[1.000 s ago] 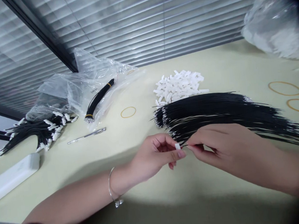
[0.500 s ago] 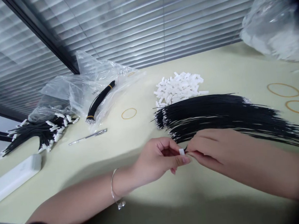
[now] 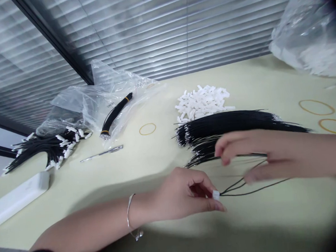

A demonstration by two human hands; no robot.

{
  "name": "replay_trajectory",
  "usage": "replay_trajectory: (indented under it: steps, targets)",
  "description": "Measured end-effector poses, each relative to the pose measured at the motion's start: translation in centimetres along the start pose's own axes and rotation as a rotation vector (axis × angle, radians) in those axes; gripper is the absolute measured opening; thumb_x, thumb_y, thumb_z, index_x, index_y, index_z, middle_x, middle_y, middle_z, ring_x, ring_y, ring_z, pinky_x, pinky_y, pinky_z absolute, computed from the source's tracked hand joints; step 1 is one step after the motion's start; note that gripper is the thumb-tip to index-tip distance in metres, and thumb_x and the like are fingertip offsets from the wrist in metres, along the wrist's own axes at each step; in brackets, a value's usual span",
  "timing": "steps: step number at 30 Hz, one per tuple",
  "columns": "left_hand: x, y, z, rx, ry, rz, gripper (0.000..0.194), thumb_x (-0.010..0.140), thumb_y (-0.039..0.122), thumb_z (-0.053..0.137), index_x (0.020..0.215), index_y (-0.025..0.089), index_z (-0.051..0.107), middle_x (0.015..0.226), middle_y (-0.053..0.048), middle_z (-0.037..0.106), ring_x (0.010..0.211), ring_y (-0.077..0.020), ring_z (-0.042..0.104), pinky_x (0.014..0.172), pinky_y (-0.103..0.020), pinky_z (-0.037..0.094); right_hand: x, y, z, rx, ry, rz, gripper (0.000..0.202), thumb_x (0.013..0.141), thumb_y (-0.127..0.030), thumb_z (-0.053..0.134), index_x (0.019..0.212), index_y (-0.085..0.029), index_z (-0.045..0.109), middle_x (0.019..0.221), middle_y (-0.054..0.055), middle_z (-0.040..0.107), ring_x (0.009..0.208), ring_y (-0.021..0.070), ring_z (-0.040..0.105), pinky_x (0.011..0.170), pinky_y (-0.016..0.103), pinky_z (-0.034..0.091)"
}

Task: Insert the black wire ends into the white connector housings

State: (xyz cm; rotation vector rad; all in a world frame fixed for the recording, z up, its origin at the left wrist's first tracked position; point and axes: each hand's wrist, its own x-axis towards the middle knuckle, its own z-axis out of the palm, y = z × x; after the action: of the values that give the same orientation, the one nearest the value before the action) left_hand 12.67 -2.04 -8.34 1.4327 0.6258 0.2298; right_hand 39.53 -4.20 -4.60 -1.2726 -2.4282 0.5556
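Observation:
Between the thumb and fingers of my left hand [image 3: 190, 193] is a small white connector [image 3: 215, 195], with thin black wires [image 3: 247, 192] running out of it to the right. My right hand [image 3: 253, 154], a little blurred, is spread above those wires, its thumb and fingers apart, near the lower edge of a large bundle of black wires [image 3: 231, 123] with metal tips. Just behind that bundle lies a pile of white connectors [image 3: 202, 100].
Wires with white connectors [image 3: 47, 148] lie at the left beside a white box [image 3: 20, 199]. Tweezers [image 3: 102, 153], a tied black bundle [image 3: 116, 115] on clear plastic, rubber bands [image 3: 147, 129] and a plastic bag [image 3: 308, 35] are farther out.
My right hand has come away from the connector and opened, up and to the right. My left hand with the connector has moved slightly down and right, and the black wires now show.

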Motion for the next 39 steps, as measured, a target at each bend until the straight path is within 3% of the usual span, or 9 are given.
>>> replay_trajectory:
  steps: [2, 5, 12, 22, 30, 39]
  targets:
    - [0.1, 0.1, 0.1, -0.041, 0.004, -0.018, 0.026, 0.069, 0.028, 0.085, 0.077, 0.013, 0.066, 0.075, -0.004, 0.069, 0.065, -0.0103, 0.061, 0.063, -0.024, 0.047, 1.8, 0.7, 0.0, 0.062, 0.020, -0.033, 0.030, 0.097, -0.051, 0.052, 0.103, -0.028, 0.071, 0.109, 0.005, 0.069, 0.095, 0.0188, 0.067, 0.077, 0.029, 0.055]
    - [0.1, 0.3, 0.1, -0.108, 0.003, -0.040, 0.027, 0.068, 0.025, 0.086, 0.076, 0.013, 0.064, 0.074, -0.002, 0.068, 0.065, -0.0092, 0.061, 0.064, -0.023, 0.047, 4.3, 2.1, 0.6, -0.071, 0.129, 0.007, 0.025, 0.097, -0.042, 0.050, 0.099, -0.024, 0.068, 0.101, 0.004, 0.070, 0.088, 0.0193, 0.065, 0.077, 0.033, 0.051]
    - [0.3, 0.4, -0.1, -0.159, 0.012, -0.074, 0.035, 0.060, 0.027, 0.092, 0.074, 0.013, 0.064, 0.072, 0.000, 0.067, 0.066, -0.0091, 0.060, 0.065, -0.024, 0.047, 8.0, 3.8, 1.5, -0.224, 0.039, 0.081, 0.025, 0.092, -0.033, 0.045, 0.085, -0.021, 0.066, 0.088, 0.004, 0.071, 0.079, 0.0198, 0.063, 0.070, 0.033, 0.047]
    - [0.3, 0.3, 0.0, -0.149, 0.001, -0.072, 0.030, 0.066, 0.027, 0.088, 0.077, 0.014, 0.064, 0.075, 0.000, 0.067, 0.066, -0.0076, 0.059, 0.064, -0.023, 0.045, 8.6, 3.4, 2.0, -0.224, -0.015, -0.012, 0.023, 0.089, -0.028, 0.045, 0.080, -0.022, 0.066, 0.087, 0.005, 0.069, 0.080, 0.0192, 0.063, 0.070, 0.032, 0.046]
    - [0.4, 0.7, -0.1, -0.144, 0.025, -0.107, 0.039, 0.058, 0.033, 0.092, 0.075, 0.014, 0.063, 0.073, 0.001, 0.066, 0.065, -0.0083, 0.057, 0.063, -0.024, 0.043, 9.1, 3.3, 2.4, -0.233, 0.014, 0.007, 0.028, 0.095, -0.031, 0.044, 0.085, -0.022, 0.067, 0.087, 0.005, 0.071, 0.080, 0.0202, 0.064, 0.071, 0.033, 0.047]
    - [0.5, 0.3, -0.1, -0.119, 0.012, -0.064, 0.029, 0.069, 0.028, 0.085, 0.077, 0.014, 0.061, 0.073, 0.001, 0.064, 0.064, -0.0074, 0.055, 0.062, -0.024, 0.042, 9.9, 3.6, 2.6, -0.274, -0.003, -0.024, 0.020, 0.091, -0.027, 0.053, 0.088, -0.020, 0.072, 0.094, 0.006, 0.071, 0.088, 0.0221, 0.065, 0.073, 0.034, 0.048]
